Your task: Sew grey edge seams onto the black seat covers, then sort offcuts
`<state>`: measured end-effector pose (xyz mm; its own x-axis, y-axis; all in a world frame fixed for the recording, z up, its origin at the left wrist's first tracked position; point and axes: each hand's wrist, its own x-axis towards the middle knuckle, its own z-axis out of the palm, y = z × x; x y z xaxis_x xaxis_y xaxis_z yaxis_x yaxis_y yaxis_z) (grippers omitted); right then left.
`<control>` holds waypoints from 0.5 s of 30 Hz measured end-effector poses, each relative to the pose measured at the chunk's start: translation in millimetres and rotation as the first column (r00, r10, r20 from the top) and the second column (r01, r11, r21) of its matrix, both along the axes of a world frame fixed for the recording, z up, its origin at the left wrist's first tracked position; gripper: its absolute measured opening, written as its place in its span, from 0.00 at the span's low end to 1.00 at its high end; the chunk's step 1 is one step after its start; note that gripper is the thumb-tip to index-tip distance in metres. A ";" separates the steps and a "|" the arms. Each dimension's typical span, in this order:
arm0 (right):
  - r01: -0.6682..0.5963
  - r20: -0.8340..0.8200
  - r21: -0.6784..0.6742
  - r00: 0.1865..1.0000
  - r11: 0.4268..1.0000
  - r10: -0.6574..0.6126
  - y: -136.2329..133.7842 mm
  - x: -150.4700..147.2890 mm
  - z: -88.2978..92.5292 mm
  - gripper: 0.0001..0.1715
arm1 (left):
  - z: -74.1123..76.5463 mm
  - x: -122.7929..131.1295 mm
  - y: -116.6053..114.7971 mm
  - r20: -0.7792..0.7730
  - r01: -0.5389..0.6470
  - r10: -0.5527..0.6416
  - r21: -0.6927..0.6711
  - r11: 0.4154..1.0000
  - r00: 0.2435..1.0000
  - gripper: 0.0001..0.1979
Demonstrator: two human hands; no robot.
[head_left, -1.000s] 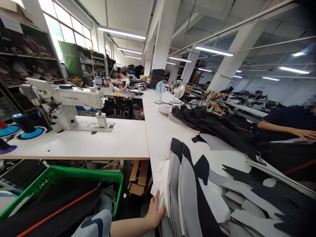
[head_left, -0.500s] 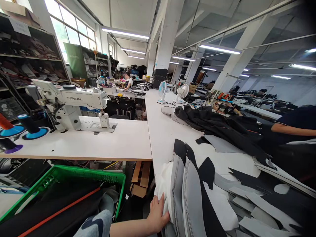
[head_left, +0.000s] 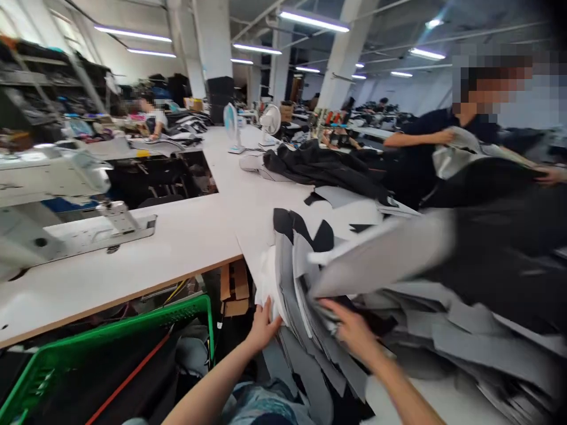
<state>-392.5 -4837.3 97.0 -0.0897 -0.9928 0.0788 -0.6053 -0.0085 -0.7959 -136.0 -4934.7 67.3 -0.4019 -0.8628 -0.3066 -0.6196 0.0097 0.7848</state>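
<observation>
My left hand (head_left: 263,327) rests with fingers spread against white cloth (head_left: 267,268) at the left side of a stack of curved grey fabric panels (head_left: 286,280) with black ends. My right hand (head_left: 357,330) reaches to the right side of that stack, its index finger stretched over the grey pieces. Its other fingers are blurred and partly hidden, so whether it grips a piece cannot be told. Just beyond it a light grey panel (head_left: 390,251) is raised and smeared by motion, beside large black fabric (head_left: 500,254).
Loose grey cut pieces (head_left: 465,330) cover the table's right side. A co-worker (head_left: 425,139) handles fabric across the table. A green crate (head_left: 208,319) with black material stands lower left. A sewing machine (head_left: 48,177), two fans (head_left: 270,121) and a black fabric pile (head_left: 323,168) are farther off.
My view has turned right. My right hand has come into view at the stack, while my left stays at the white cloth. A grey panel is now raised, and more of the co-worker shows.
</observation>
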 end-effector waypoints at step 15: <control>0.354 0.013 0.226 0.930 0.908 -0.366 77.9 54.3 -14.1 0.46 | 21.6 -28.8 -23.8 0.307 0.168 -0.117 -0.143 0.975 0.944 0.35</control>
